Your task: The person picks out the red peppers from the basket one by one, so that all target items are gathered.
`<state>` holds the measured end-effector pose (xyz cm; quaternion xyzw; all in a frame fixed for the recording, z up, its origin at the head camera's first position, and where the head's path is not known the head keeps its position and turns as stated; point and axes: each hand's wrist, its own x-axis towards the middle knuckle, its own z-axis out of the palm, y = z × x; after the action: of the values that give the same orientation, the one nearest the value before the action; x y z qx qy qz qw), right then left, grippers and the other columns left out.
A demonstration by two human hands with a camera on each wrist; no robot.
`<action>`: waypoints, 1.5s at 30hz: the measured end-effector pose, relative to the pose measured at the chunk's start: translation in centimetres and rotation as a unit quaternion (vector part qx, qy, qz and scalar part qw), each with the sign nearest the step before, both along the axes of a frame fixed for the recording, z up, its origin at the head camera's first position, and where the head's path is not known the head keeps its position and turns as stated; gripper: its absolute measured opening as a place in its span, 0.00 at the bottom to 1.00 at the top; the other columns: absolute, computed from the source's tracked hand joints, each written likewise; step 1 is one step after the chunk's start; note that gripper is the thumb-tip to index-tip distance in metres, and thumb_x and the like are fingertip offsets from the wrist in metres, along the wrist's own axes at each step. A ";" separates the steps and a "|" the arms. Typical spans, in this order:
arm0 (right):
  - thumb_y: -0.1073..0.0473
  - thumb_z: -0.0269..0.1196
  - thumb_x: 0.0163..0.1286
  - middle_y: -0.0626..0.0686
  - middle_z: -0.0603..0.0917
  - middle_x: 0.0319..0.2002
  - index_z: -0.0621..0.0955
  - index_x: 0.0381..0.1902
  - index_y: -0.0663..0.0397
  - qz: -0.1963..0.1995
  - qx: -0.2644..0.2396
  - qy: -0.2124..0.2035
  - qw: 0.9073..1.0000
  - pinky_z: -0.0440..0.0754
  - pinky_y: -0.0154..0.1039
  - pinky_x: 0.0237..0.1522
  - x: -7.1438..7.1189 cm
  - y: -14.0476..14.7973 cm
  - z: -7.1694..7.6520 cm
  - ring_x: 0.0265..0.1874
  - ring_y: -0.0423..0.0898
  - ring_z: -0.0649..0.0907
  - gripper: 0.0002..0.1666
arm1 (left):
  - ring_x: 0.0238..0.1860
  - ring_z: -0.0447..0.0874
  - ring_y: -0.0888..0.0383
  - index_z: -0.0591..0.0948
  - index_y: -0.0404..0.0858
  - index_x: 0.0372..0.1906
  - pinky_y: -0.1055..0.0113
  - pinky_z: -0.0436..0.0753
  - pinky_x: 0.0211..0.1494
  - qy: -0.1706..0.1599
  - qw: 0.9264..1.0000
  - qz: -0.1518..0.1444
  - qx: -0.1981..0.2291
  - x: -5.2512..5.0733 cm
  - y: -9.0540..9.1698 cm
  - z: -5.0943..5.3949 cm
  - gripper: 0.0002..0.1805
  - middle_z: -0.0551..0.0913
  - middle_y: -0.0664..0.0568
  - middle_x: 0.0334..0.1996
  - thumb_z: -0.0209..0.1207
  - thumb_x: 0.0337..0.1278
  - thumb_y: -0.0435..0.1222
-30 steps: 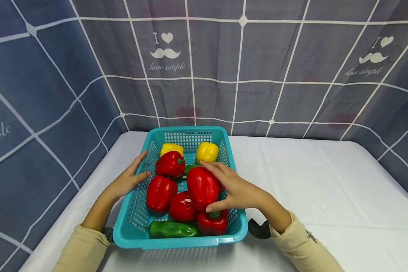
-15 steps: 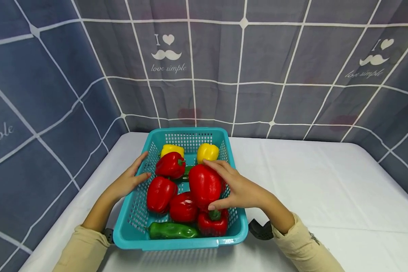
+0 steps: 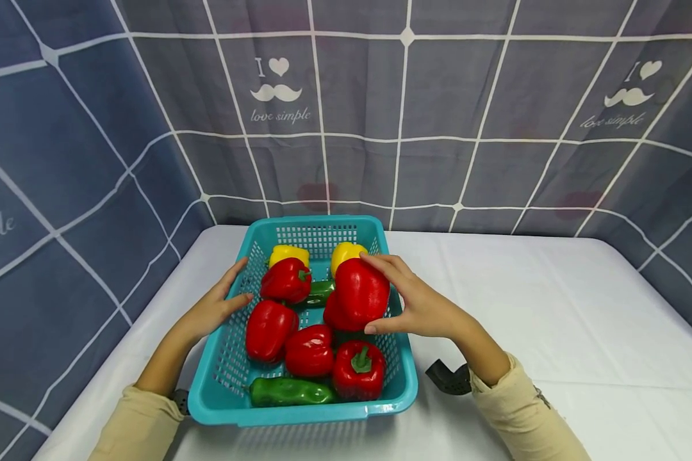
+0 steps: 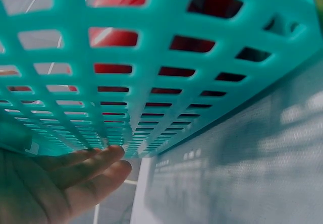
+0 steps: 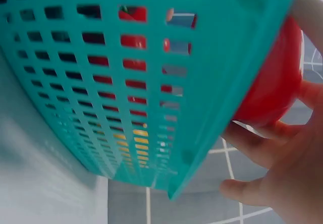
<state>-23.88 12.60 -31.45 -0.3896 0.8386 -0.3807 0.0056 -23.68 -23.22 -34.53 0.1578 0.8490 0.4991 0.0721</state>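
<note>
In the head view, my right hand (image 3: 421, 301) holds a large red bell pepper (image 3: 362, 291) between thumb and fingers, over the right side of a turquoise basket (image 3: 300, 417). The right wrist view shows that red bell pepper (image 5: 275, 82) just beyond the rim, with fingers curved about it. My left hand (image 3: 216, 310) rests at the left rim, thumb over the edge. In the left wrist view its fingers (image 4: 96, 183) lie straight along the outside of the perforated wall. Part of another red pepper (image 3: 337, 315) shows beneath the held one.
Inside the basket lie more red bell peppers (image 3: 271, 331), yellow peppers (image 3: 289, 254), a long green pepper (image 3: 291, 391) and another green vegetable (image 3: 321, 292). A white-covered table (image 3: 530, 307) extends to the right. Grey checked cloth (image 3: 357, 166) hangs behind and at the sides.
My right hand has moved the red bell pepper away from me and slightly right. The front-right red pepper is now uncovered, and the right yellow pepper is partly covered. My left hand stays put.
</note>
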 end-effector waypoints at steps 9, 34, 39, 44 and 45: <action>0.52 0.72 0.46 0.52 0.61 0.63 0.59 0.67 0.43 -0.023 -0.021 0.033 0.999 0.79 0.44 0.48 -0.7 1.1 0.4 0.61 0.48 0.65 0.52 | 0.65 0.49 0.30 0.38 0.35 0.71 0.41 0.72 0.52 -0.001 1.000 0.003 0.001 0.1 0.0 0.2 0.40 0.42 0.30 0.69 0.46 0.61 0.34; 0.58 0.73 0.44 0.56 0.59 0.66 0.63 0.66 0.47 -0.125 -0.044 0.042 0.990 0.74 0.58 0.51 -2.9 5.2 0.8 0.63 0.55 0.63 0.51 | 0.67 0.47 0.32 0.37 0.34 0.71 0.39 0.67 0.56 0.000 1.000 0.005 -0.017 -0.2 -0.1 -0.3 0.40 0.41 0.33 0.70 0.45 0.62 0.37; 0.61 0.73 0.44 0.57 0.58 0.66 0.63 0.65 0.49 -0.129 -0.064 0.027 0.989 0.72 0.58 0.53 -3.8 5.9 0.2 0.63 0.56 0.63 0.50 | 0.66 0.48 0.31 0.37 0.35 0.71 0.40 0.70 0.53 0.000 1.000 0.003 -0.012 -0.3 0.0 -0.3 0.39 0.42 0.32 0.70 0.45 0.62 0.36; 0.62 0.73 0.43 0.58 0.58 0.66 0.63 0.64 0.51 -0.136 -0.072 0.016 0.988 0.71 0.58 0.55 -4.4 6.4 -0.2 0.62 0.57 0.64 0.50 | 0.66 0.48 0.30 0.37 0.36 0.71 0.41 0.72 0.52 -0.002 1.000 0.004 -0.009 -0.3 -0.1 -0.4 0.40 0.42 0.32 0.70 0.46 0.62 0.36; 0.62 0.73 0.43 0.58 0.58 0.67 0.63 0.64 0.52 -0.137 -0.072 0.014 0.988 0.71 0.58 0.55 -4.5 6.5 -0.3 0.62 0.57 0.63 0.50 | 0.66 0.49 0.30 0.37 0.36 0.71 0.41 0.73 0.51 -0.002 1.000 0.005 -0.009 -0.3 -0.2 -0.4 0.40 0.42 0.32 0.70 0.46 0.62 0.36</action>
<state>-28.39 19.14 -31.77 -0.2754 0.8547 -0.4313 -0.0866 -23.99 -23.38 -34.97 0.1523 0.8543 0.4917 0.0729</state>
